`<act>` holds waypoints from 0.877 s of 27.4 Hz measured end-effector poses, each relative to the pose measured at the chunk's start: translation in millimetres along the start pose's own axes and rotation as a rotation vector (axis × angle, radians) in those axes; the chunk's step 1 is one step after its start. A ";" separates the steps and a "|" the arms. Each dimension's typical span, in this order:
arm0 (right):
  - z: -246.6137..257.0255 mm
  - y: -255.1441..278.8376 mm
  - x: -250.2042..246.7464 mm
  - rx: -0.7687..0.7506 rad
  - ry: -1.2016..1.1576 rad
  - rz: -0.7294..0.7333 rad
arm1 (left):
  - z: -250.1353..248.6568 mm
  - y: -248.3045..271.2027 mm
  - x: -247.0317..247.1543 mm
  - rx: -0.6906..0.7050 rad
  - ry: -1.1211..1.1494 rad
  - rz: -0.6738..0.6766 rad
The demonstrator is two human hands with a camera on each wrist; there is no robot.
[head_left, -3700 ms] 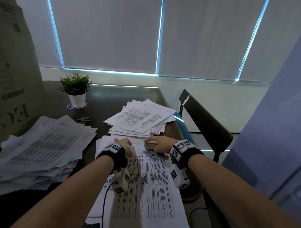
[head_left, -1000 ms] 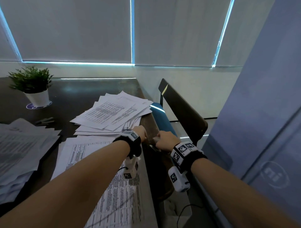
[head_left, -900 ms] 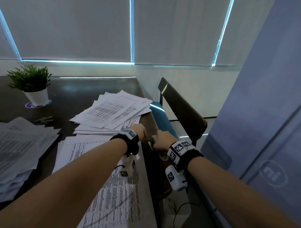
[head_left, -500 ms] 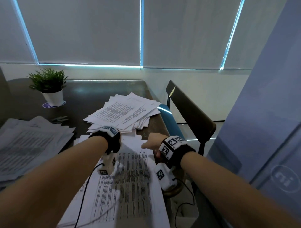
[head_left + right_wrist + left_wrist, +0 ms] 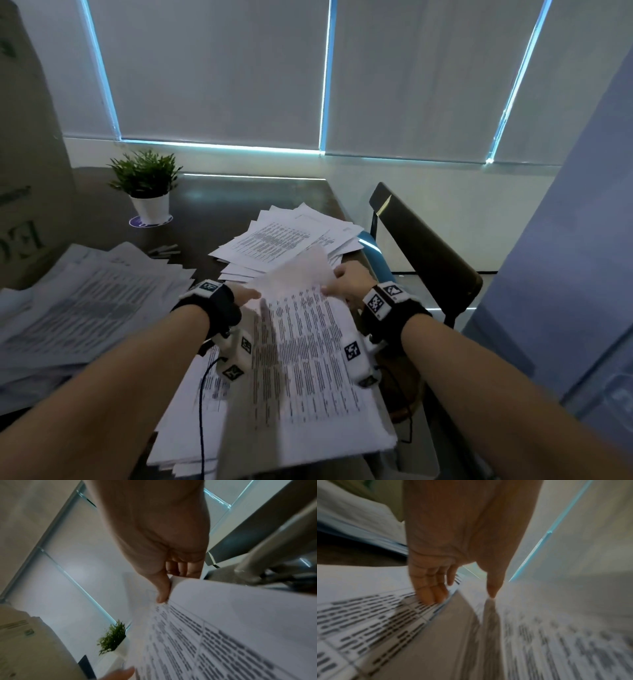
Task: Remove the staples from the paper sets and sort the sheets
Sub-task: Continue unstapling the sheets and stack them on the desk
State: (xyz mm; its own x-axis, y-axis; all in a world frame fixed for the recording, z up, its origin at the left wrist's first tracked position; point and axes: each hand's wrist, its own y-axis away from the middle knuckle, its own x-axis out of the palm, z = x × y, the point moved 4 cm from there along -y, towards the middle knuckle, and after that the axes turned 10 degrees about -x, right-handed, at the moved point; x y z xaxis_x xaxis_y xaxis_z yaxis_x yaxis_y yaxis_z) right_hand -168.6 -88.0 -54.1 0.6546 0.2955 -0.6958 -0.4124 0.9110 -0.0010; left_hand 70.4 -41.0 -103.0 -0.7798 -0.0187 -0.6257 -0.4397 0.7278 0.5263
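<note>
A printed paper set (image 5: 308, 342) lies in front of me, and its top sheet (image 5: 223, 615) is raised at the far end. My right hand (image 5: 349, 284) pinches that sheet's far right corner between thumb (image 5: 163, 595) and fingers. At the sheet's left edge is my left hand (image 5: 245, 294). In the left wrist view its fingertips (image 5: 435, 597) rest on the stack underneath (image 5: 359, 615), while its thumb (image 5: 491, 591) touches the raised sheet (image 5: 556, 642). No staple or staple remover shows.
Loose sheets (image 5: 284, 240) are fanned out on the dark table (image 5: 222, 198) just beyond my hands. A thick, untidy paper pile (image 5: 85, 301) lies to the left. There is a potted plant (image 5: 145, 181) at the back, a cardboard box (image 5: 27, 154) far left and a chair (image 5: 421, 246) on the right.
Both hands came back from the table's right edge to the paper set in front of me. The right hand took hold of the top sheet and raised its far end.
</note>
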 end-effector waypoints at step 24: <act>-25.9 -106.0 21.2 0.224 -0.889 -0.150 | 9.3 -52.2 -49.5 0.008 -0.230 -0.305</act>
State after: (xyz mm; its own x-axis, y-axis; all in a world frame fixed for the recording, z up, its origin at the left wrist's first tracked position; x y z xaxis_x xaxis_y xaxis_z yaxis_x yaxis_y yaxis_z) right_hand -127.4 -185.8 -87.3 0.9744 0.1981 0.1065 -0.2132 0.9644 0.1564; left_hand 136.1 -71.7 -104.9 -0.4930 -0.0812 -0.8662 -0.6315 0.7183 0.2921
